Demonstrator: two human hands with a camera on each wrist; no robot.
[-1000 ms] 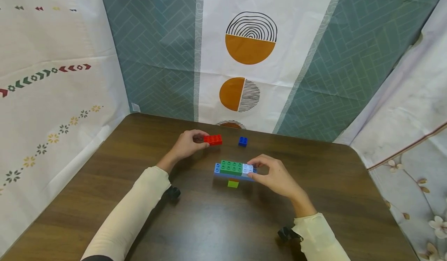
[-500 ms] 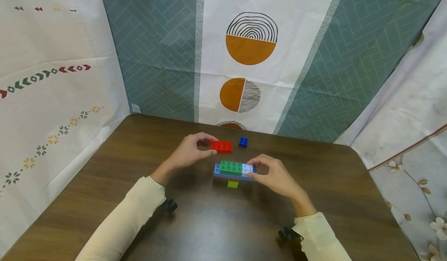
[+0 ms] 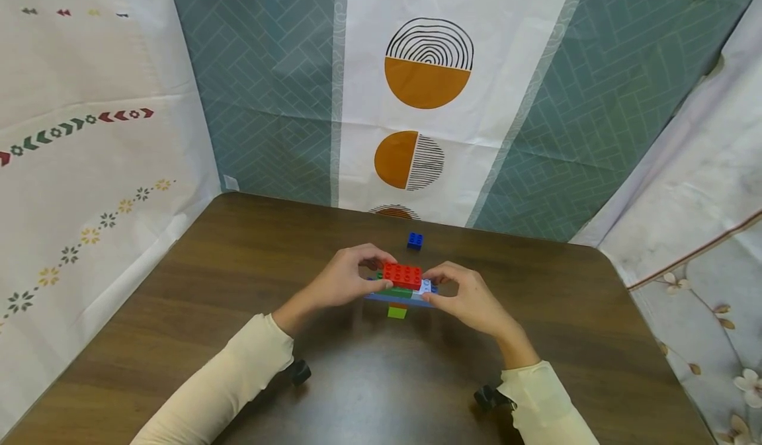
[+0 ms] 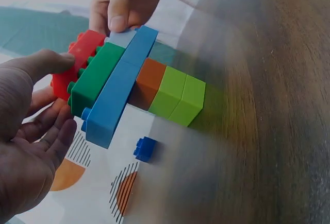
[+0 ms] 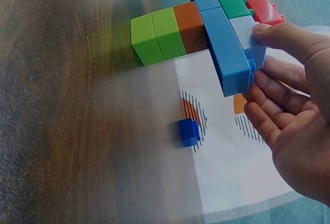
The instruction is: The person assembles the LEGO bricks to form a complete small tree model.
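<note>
My left hand (image 3: 344, 278) pinches a red building brick (image 3: 402, 275) between thumb and fingers, its studs upward. The red brick is right over the studs of a green brick (image 4: 98, 74) in the left wrist view. Beneath the green one run blue bricks (image 4: 116, 98) end to end, carried on a stem of a brown-orange brick (image 4: 149, 82) and lime green bricks (image 5: 157, 34) standing on the table. With thumb and fingertips, my right hand (image 3: 470, 299) grips the pale blue brick (image 5: 243, 31) at the structure's right end, next to the green brick.
A small dark blue brick (image 3: 415, 241) stands on the brown wooden table (image 3: 250, 253) behind the structure. Patterned cloths (image 3: 274, 101) hang along the table's back and sides. Black wrist devices (image 3: 489, 397) sit below both sleeves, close over the tabletop.
My left hand has carried the red brick from the back left, rightward and toward me, until it overlaps the green brick. My right hand has kept its grip in the same place.
</note>
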